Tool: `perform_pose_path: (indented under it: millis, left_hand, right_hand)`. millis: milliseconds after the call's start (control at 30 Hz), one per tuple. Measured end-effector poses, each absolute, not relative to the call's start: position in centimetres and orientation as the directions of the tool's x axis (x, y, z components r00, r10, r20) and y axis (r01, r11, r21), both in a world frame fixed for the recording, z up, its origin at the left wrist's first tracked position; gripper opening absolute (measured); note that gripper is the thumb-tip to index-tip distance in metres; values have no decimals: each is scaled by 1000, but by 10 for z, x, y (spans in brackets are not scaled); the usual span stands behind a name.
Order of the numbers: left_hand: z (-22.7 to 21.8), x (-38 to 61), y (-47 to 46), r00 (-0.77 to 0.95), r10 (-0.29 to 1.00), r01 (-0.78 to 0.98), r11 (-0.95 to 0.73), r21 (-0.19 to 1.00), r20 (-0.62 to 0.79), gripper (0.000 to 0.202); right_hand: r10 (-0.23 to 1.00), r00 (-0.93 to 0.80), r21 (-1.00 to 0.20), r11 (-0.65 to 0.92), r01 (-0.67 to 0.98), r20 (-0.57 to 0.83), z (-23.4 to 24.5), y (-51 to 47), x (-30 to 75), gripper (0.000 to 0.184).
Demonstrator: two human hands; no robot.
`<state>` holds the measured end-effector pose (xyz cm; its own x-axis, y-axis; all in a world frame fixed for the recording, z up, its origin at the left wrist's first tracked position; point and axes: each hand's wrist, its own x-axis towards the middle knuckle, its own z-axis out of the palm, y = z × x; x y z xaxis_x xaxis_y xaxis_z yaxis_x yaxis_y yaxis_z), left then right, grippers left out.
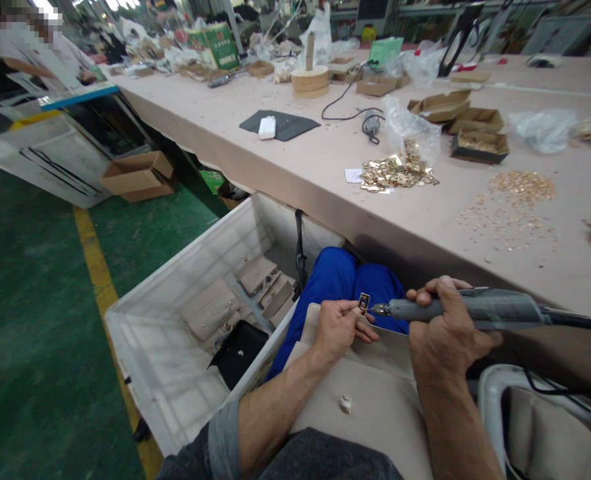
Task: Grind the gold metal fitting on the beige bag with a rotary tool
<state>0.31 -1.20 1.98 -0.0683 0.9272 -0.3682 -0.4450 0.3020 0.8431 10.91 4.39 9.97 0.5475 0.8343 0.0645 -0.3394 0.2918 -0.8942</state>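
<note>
A beige handbag (370,380) lies open across my lap, with a small metal clasp part (345,404) on its front. My left hand (339,327) pinches a gold rectangular metal plate (364,303) at the edge of the bag's flap. In my right hand (445,327) is a grey electric screwdriver (475,308), held level with its tip pointing left. That tip meets the gold plate or stops just short of it; I cannot tell which. A black cord runs from the screwdriver's rear to the right edge.
Left of my legs stands a white bin (175,287) holding several beige bags and one black bag (240,352). On the table (315,173) lie gold plates (398,172), scattered small screws (522,190) and open cardboard boxes (440,107). Another white bin (492,380) is at my right.
</note>
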Motion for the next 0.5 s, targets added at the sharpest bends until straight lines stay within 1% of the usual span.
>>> perform_pose_path:
  millis: [233, 367, 500]
  left_hand:
    - [19, 3, -11, -66, 926, -447, 306, 841, -372, 34]
    - [18, 3, -11, -59, 924, -446, 315, 838, -379, 33]
    - [20, 3, -11, -62, 925, -438, 313, 843, -375, 31]
  right_hand:
    - [846, 528, -891, 297, -344, 78, 100, 42, 107, 21]
    - [842, 535, -901, 280, -333, 64, 99, 41, 105, 23]
    - [836, 544, -906, 286, -310, 78, 98, 42, 104, 23]
